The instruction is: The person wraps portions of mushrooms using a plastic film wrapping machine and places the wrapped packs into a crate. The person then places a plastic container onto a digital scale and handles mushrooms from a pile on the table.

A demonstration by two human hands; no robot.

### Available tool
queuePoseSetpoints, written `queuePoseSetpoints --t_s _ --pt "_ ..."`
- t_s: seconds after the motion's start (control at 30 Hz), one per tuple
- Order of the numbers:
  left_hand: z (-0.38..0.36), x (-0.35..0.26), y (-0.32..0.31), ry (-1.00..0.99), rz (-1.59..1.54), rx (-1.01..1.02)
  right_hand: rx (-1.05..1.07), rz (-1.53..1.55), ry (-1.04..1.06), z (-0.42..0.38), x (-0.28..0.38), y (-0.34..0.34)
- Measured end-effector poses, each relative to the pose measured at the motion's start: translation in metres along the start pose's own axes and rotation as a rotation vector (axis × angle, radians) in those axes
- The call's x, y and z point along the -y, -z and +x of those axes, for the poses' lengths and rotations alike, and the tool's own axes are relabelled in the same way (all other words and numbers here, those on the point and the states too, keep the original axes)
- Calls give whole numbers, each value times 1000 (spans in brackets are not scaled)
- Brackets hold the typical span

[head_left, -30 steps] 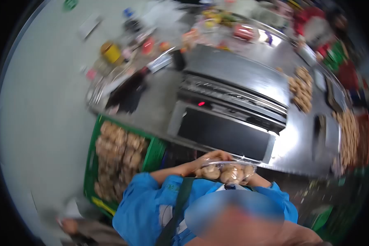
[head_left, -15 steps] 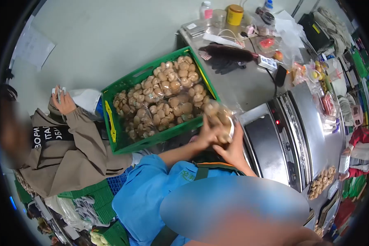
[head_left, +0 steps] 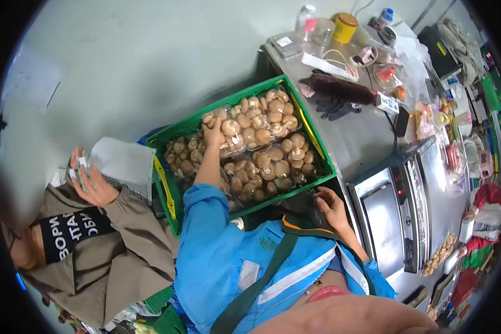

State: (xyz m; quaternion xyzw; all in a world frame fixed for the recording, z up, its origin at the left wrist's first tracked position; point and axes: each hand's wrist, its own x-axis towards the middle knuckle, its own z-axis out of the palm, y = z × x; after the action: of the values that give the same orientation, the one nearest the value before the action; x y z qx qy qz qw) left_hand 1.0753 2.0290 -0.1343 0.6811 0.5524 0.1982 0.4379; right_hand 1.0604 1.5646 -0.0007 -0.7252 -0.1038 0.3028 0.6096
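Note:
A green crate holds several clear-wrapped packs of brown mushrooms in two rows. My left hand reaches into the back row, fingers bent over the left end of a mushroom pack; the underside of that pack is hidden. Just outside the crate's right front corner, my right hand hovers with loosely curled fingers, thumb apart, and nothing visible in it. Beside it stands a metal machine with a dark panel and a red light.
At my left, another person's hand is raised near a white sheet-covered basket. A steel table carries a dark brush, black gloves, jars and cables. More mushrooms lie at the far right.
The mushroom pack that both hands held right of the crate is gone from there. My left hand has moved left into the crate; my right hand has come away, lower right.

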Motion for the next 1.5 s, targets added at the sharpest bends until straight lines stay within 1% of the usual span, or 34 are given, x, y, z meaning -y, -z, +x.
queuePoseSetpoints --t_s 0.03,0.07,0.1,0.13,0.17,0.2,0.23,0.27,0.33,0.37,0.4,0.43,0.47,0.5,0.53,0.57,0.63,0.67,0.7,0.73,0.77,0.83,0.9,1.0,1.03,1.1,1.13,1.17,1.23,1.27,1.33,1.43,1.47,1.5 --pt "6 10 2 -36 -14 69 25 1 -35 -3 -1 -1" --pt "26 27 2 -98 441 2 -10 -34 -15 -6 -4 -2" --pt "24 27 6 -138 498 -68 -51 -15 -19 -9 -4 -2" --pt "-2 -5 13 -194 540 -212 -60 -143 -7 -14 -1 2" --pt "-9 -12 8 -528 405 -334 -87 -270 -7 -21 3 7" --pt "-41 -43 1 -770 298 -380 -157 -315 71 -31 13 13" --pt "-90 -82 -10 -888 141 -278 -214 -309 78 -41 11 23" --pt "-136 -112 -26 -986 14 -73 -266 -270 94 -51 7 31" --pt "-221 -131 -85 -1123 -233 430 -428 -270 180 -77 -3 58" --pt "-288 -149 -104 -1200 -355 666 -524 -311 243 -94 -8 75" --pt "-344 -159 -115 -1311 -297 956 -636 -254 212 -116 -2 92" --pt "-404 -164 -122 -1365 -274 1186 -771 -234 257 -137 -9 112" --pt "-458 -166 -129 -1520 -277 1388 -917 -243 254 -167 -11 135" --pt "-505 -158 -140 -1619 -295 1496 -1040 -253 256 -197 -16 160" --pt "-550 -152 -140 -1649 -215 1619 -1194 -206 272 -228 -30 183" --pt "-589 -138 -150 -1687 -278 1726 -1334 -159 293 -260 -50 210" --pt "-656 -120 -154 -1739 -187 1838 -1573 -39 295 -329 -87 275" --pt "-683 -108 -161 -1748 -177 1806 -1704 -26 204 -361 -122 315" --pt "-705 -97 -169 -1754 -159 1776 -1801 -50 188 -390 -156 356" --pt "-724 -87 -177 -1766 -170 1706 -1854 -130 72 -417 -171 391" --pt "-737 -83 -178 -1768 -155 1702 -1844 -151 -51 -440 -176 422" --pt "-755 -81 -182 -1905 -69 1523 -1866 -218 -89 -468 -219 498" --pt "-762 -80 -185 -1884 -63 1474 -1807 -458 -170 -479 -222 554" --pt "-765 -81 -189 -1845 -3 1436 -1670 -811 -371 -470 -241 623" --pt "-767 -82 -190 -1840 17 1416 -1652 -800 -353 -463 -247 638" --pt "-769 -83 -189 -1835 48 1402 -1804 -983 -382 -448 -258 661" --pt "-771 -83 -189 -1832 59 1411 -1863 -1078 -318 -440 -265 670" --pt "-771 -83 -190 -1831 76 1397 -1854 -1066 -307 -436 -273 675" --pt "-771 -84 -191 -1845 100 1407 -1632 -1116 -418 -434 -278 674" --pt "-770 -84 -191 -1841 109 1409 -1692 -1182 -350 -434 -280 670" --pt "-772 -84 -191 -1833 100 1421 -1677 -1178 -358 -437 -282 657" --pt "-775 -84 -189 -1867 125 1395 -1645 -1085 -387 -448 -276 615" --pt "-776 -81 -187 -1927 174 1403 -1655 -1099 -379 -453 -271 592" --pt "-788 -77 -187 -1890 117 1519 -1667 -1115 -370 -458 -268 571"
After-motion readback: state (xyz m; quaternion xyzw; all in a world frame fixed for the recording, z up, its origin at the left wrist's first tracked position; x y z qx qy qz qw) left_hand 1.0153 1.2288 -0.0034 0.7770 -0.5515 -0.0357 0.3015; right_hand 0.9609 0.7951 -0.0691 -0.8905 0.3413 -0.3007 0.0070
